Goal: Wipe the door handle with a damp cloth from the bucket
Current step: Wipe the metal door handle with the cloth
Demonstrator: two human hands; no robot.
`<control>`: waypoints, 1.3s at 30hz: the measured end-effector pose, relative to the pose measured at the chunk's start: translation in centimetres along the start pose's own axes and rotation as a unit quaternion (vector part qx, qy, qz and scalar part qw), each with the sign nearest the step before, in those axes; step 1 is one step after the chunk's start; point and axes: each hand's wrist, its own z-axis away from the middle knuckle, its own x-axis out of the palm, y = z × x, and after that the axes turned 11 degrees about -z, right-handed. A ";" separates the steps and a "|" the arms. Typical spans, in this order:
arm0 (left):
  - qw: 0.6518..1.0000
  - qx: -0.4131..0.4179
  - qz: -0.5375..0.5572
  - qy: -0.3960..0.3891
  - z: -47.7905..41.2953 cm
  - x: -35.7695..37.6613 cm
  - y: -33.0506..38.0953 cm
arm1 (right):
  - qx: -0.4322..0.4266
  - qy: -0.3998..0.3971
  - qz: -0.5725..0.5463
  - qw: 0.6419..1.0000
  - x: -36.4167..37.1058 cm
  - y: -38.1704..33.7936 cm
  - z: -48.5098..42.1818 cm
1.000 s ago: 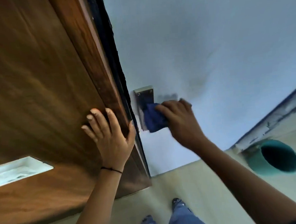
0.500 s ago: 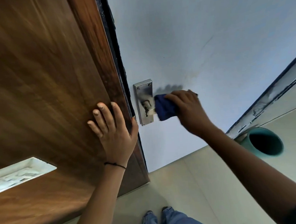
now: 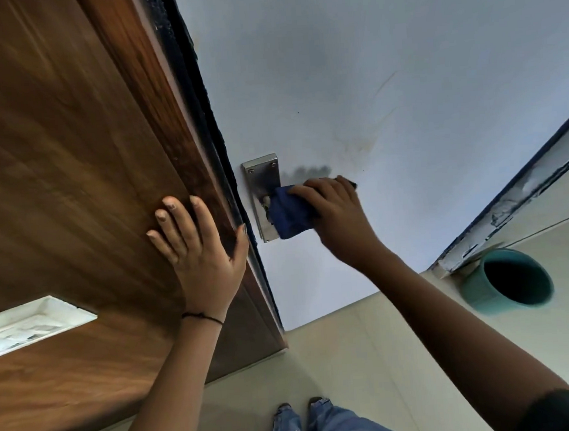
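Blue cloth (image 3: 289,213) shifted left onto handle plate (image 3: 263,183), right hand (image 3: 335,211) fingers clamped over it, arm outstretched, left hand (image 3: 199,251) flat, fingers spread, on wooden door (image 3: 70,163).

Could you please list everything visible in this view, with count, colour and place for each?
Door: one, pale blue-white, fills the upper right.
Handle plate: one, silver metal, on the door near its edge; the lever is mostly hidden by the cloth.
Cloth: one, dark blue, pressed over the handle.
Wooden panel: one, brown, left side.
White inset: one, set into the wood, lower left.
Bucket: one, teal, on the floor at right.
Floor: beige, bottom.
Left hand: flat and open against the wood, black band on its wrist.
Right hand: gripping the cloth.
Legs: two, in blue jeans, bottom centre.
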 end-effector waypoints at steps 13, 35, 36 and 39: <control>1.000 0.011 -0.001 -0.024 0.3 -0.3 -0.3 | 0.364 0.268 -0.558 0.696 2.0 -2.3 0.7; 0.998 -0.007 0.037 -0.043 0.0 -0.7 0.0 | 0.384 0.167 -0.871 0.257 4.3 -6.0 0.5; 0.998 -0.010 0.039 -0.042 0.1 -0.8 -0.1 | 0.385 0.156 -0.878 0.238 4.7 -6.8 0.6; 0.998 -0.020 0.044 -0.036 0.3 -0.7 -0.3 | 0.398 0.152 -0.876 0.224 4.5 -6.4 0.5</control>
